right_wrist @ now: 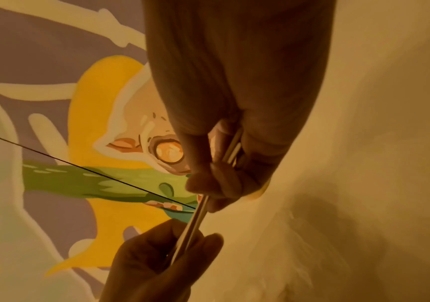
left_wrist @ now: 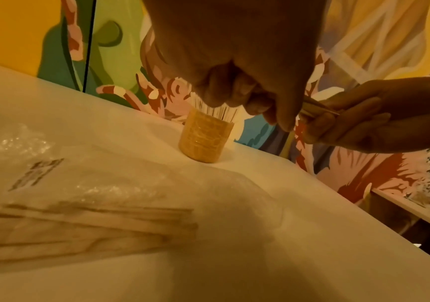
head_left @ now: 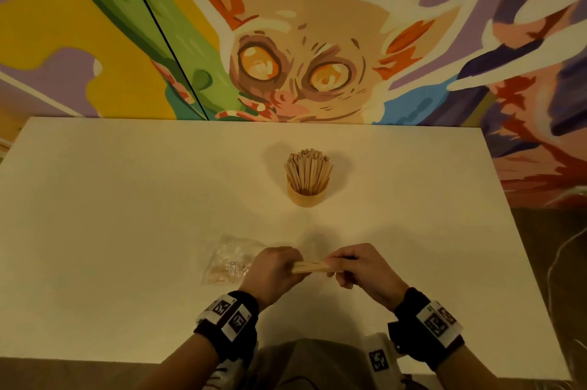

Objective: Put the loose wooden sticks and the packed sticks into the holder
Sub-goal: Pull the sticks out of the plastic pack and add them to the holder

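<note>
A small bundle of wooden sticks [head_left: 313,266] is held level above the white table [head_left: 127,215] near its front edge. My left hand [head_left: 276,269] grips one end and my right hand [head_left: 359,265] pinches the other. The same sticks [right_wrist: 196,222] run between both hands in the right wrist view. A round wooden holder [head_left: 306,192] stands mid-table, beyond the hands, crammed with upright sticks [head_left: 308,168]; the holder [left_wrist: 203,137] also shows in the left wrist view. A clear plastic packet [head_left: 228,262] with sticks inside lies just left of my left hand, and the packet [left_wrist: 84,222] fills the left wrist view's foreground.
A painted mural wall [head_left: 286,40] rises straight behind the table's far edge. The table's right edge [head_left: 521,230] drops off to a dark floor.
</note>
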Motion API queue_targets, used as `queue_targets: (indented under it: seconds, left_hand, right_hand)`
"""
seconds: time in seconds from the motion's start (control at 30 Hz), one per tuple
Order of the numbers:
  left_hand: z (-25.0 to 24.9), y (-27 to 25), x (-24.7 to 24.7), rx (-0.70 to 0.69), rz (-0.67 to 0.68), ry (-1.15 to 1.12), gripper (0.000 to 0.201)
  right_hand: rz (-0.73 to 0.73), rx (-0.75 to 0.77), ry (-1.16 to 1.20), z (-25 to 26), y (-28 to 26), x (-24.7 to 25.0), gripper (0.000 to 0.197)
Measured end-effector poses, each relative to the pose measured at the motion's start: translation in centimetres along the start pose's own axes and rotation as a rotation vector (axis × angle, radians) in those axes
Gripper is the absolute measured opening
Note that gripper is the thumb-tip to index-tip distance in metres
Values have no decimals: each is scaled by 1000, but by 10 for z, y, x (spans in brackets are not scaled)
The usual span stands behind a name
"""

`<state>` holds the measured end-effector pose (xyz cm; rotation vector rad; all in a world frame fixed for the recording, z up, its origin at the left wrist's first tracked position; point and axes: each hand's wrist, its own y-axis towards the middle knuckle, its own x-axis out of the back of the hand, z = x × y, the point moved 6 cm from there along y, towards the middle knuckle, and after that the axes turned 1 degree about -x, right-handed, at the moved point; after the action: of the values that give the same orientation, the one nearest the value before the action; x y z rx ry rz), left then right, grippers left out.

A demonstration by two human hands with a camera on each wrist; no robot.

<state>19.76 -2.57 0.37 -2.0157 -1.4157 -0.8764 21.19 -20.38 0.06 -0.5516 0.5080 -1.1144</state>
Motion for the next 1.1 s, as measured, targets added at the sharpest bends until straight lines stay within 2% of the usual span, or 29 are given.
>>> queue_targets:
  seconds: [0.13, 0.23, 0.33, 0.43, 0.5, 0.73, 0.83, 0.97, 1.1]
  left_hand:
    - [-15, 12, 0, -48, 8, -48, 37]
    - [-16, 22, 3, -7, 34, -71, 23]
    - [-15, 27, 8, 87, 89, -187, 17]
    - [-8, 29, 10, 290, 107, -561, 28]
    - [-3, 34, 13, 358, 43, -717, 27]
    - [4, 65, 19, 424, -112, -787, 17]
    - [18, 79, 23, 461, -186, -876, 15]
    - [29, 97, 31, 487, -317, -947, 16]
    - [34, 114, 36, 446, -365, -946, 18]
  right_hand:
    - [-16, 34, -186, 16, 1, -6, 23]
    - [-45, 48, -202, 24, 4, -3, 23]
    - [-26, 69, -142, 32, 8, 7, 19]
    - [-38, 100, -104, 42, 14, 19, 14]
    - [-51, 120, -78, 48, 20, 23, 14]
    - [-92, 139, -44, 64, 52, 26, 13]
    - [-110, 154, 152, 77, 67, 34, 6]
    - [-182, 186, 407, 86, 84, 35, 8]
    - [-246, 308, 326, 108, 104, 35, 7]
